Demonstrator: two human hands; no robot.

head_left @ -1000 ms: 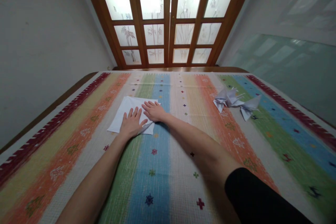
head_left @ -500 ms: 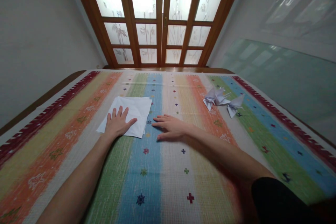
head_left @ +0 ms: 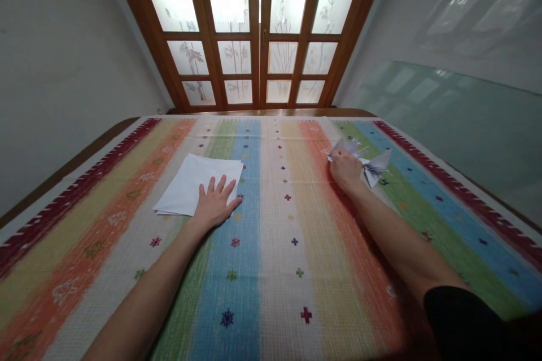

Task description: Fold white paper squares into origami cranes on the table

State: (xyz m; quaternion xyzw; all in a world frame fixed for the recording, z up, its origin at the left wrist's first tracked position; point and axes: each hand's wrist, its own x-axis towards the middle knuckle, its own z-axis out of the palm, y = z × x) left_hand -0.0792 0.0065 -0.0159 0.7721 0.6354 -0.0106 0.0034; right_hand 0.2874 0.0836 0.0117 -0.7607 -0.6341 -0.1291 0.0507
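Note:
My left hand (head_left: 215,203) lies flat with fingers spread on the near right corner of a stack of white paper sheets (head_left: 190,186) on the striped cloth. My right hand (head_left: 346,169) has reached out to the right and rests on the folded white paper cranes (head_left: 372,166). Its fingers curl over the left crane, whose wing tips stick out beyond the hand. Whether it grips the crane or only touches it is hidden by the back of the hand.
A multicoloured striped cloth (head_left: 271,248) covers the table. A wooden door with frosted glass panes (head_left: 258,28) stands behind the table's far edge. Walls close in on the left and right.
My right hand left the paper stack and swept right across the cloth to the paper cranes. My left hand stayed on the stack, sliding toward its near right corner.

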